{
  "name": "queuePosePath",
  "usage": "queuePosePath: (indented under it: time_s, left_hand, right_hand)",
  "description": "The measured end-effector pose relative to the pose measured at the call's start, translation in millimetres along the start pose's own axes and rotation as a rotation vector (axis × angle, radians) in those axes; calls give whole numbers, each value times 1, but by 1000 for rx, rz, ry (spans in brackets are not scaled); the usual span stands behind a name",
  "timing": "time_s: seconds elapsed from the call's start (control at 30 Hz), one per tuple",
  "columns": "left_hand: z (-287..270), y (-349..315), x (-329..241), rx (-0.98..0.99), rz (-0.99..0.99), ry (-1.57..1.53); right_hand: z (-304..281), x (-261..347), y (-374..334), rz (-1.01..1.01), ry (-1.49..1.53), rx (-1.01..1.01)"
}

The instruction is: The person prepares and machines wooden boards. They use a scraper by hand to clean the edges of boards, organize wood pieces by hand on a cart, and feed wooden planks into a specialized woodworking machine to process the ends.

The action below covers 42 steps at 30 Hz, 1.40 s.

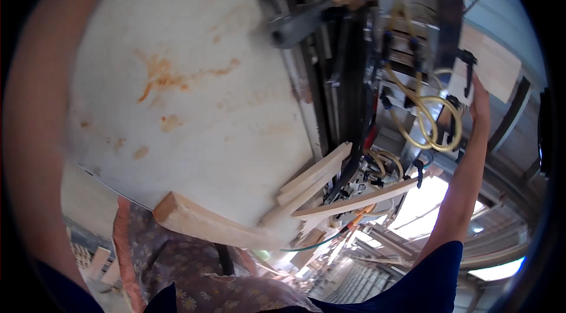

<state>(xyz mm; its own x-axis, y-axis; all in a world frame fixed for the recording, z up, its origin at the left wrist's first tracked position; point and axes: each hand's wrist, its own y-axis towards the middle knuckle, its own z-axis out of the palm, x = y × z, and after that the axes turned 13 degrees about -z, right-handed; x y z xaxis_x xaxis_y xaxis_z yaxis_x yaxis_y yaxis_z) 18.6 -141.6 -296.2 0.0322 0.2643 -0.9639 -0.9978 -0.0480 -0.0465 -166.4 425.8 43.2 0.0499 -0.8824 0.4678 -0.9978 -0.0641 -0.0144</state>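
My right arm reaches up along the right side, and my right hand (480, 103) is at the lower edge of a pale flat wooden board (498, 68). Beside its fingertips is a black clamp lever (468, 65). Most of the fingers are hidden, so their grip does not show. My left forearm rises along the left edge, blurred, and its hand lies outside the picture. Between my arms is a whitish tabletop (236, 136) with orange-brown glue-like stains. A curved wooden piece (206, 221) lies on its near edge, close to my body.
Several wooden strips (315, 180) lie at the table's right edge, with a longer curved one (359, 196) beyond them. Dark metal rails (336, 77) run along that side. Yellowish coiled air hoses (439, 124) hang from the machine. A grey bar (300, 24) juts over the table.
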Motion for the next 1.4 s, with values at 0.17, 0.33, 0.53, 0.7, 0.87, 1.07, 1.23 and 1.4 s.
queuePosePath:
  time_s: [0.17,0.33,0.53,0.7,0.87,1.07,1.23,1.4]
  left_hand:
    - [15,26,36,-320,3,225]
    - [6,43,51,-337,-43,242]
    - [-26,53,59,-329,-92,200]
    - [-21,12,32,-571,-165,-119]
    - [61,-100,-24,-481,-217,-133]
    - [311,-170,-65,432,-444,289]
    - [449,-214,-6,719,-374,465]
    - [490,-239,-52,695,-526,327]
  right_hand:
    - [43,8,-17,-195,-123,-68]
    - [31,6,-30,-154,-484,26]
    - [29,59,-164,-525,-499,-378]
    - [4,40,-331,-284,-105,-495]
    - [38,-88,-475,299,365,-443]
    - [116,-134,-484,428,543,-243]
    - [131,-158,-485,278,864,-206]
    - [68,-140,-523,208,931,-154]
